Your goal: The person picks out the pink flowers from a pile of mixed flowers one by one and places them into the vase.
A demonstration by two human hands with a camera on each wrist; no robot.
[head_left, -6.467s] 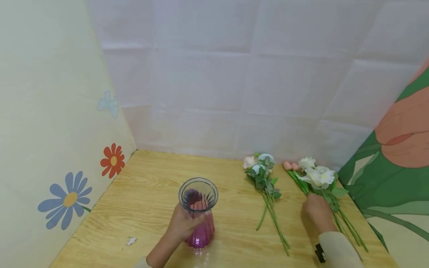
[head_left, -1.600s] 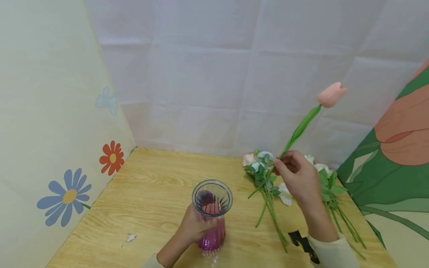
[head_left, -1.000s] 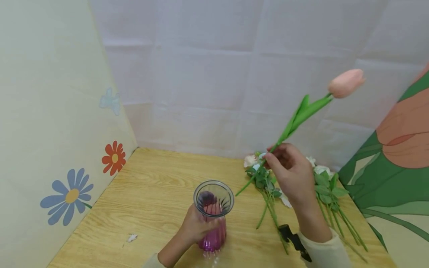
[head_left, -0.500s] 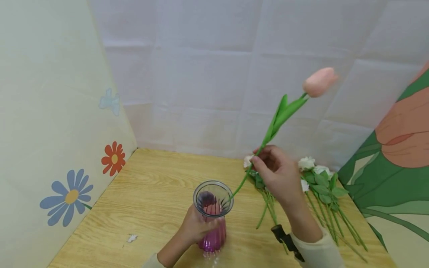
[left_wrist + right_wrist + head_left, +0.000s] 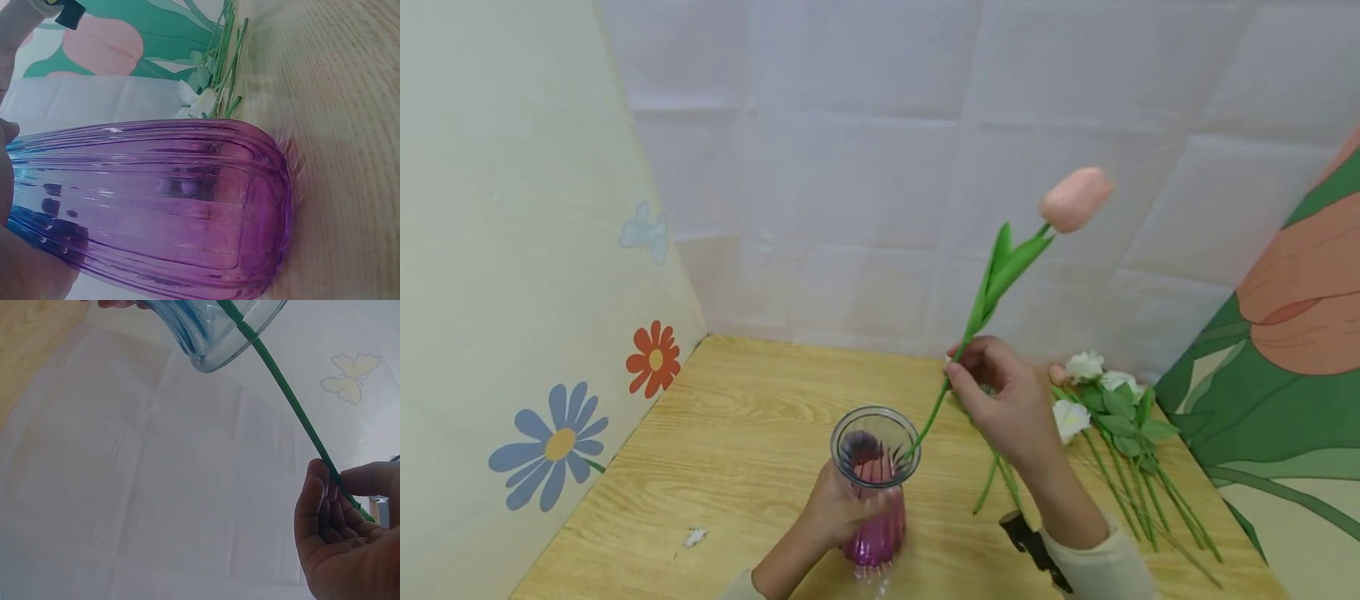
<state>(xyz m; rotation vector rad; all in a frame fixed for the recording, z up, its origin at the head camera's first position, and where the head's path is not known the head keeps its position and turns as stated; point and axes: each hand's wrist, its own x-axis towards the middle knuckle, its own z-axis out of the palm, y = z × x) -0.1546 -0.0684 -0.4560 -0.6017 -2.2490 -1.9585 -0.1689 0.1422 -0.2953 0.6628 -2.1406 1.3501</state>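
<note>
So the right hand has a pinch on a pink tulip, thumb against fingers partway along the stem. The left hand is wrapped round the purple vase, coming in from its 8 o'clock side, and the vase looks pretty much upright. Can't tell if its base quite touches the desk.

What matters imo is stem vs mouth: from the right hand, the mouth lies about 8 o'clock. The tulip leans, bud toward 1, bottom end toward 7, and that end is just inside the rim near its 3 o'clock edge, so it's angled off the vase's axis. White flowers lie around 3 o'clock from the right hand.
</note>
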